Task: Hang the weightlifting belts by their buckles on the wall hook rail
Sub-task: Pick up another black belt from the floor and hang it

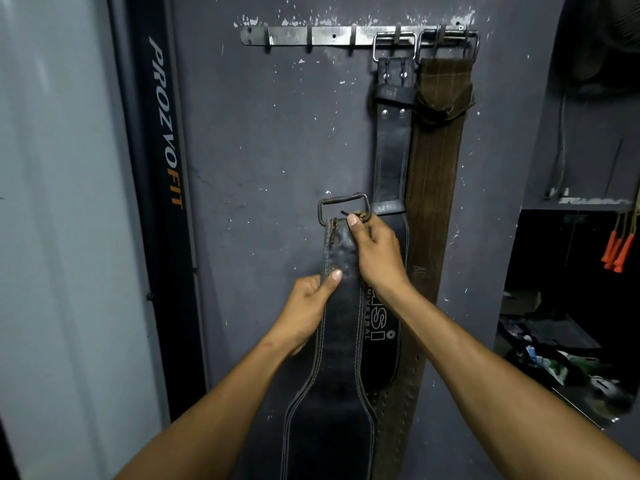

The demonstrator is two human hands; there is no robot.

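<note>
Now black belt between both hands, buckle topmost

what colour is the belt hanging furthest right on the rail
Brown belt, seen in the head view.

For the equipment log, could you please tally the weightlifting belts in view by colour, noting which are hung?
Black belts: 2, one hung on the hook rail by its buckle, one held in the left hand and right hand, not yet hung.
Brown belts: 1, hung at the rail's right end.
Total: 3 belts, 2 hung.
</note>
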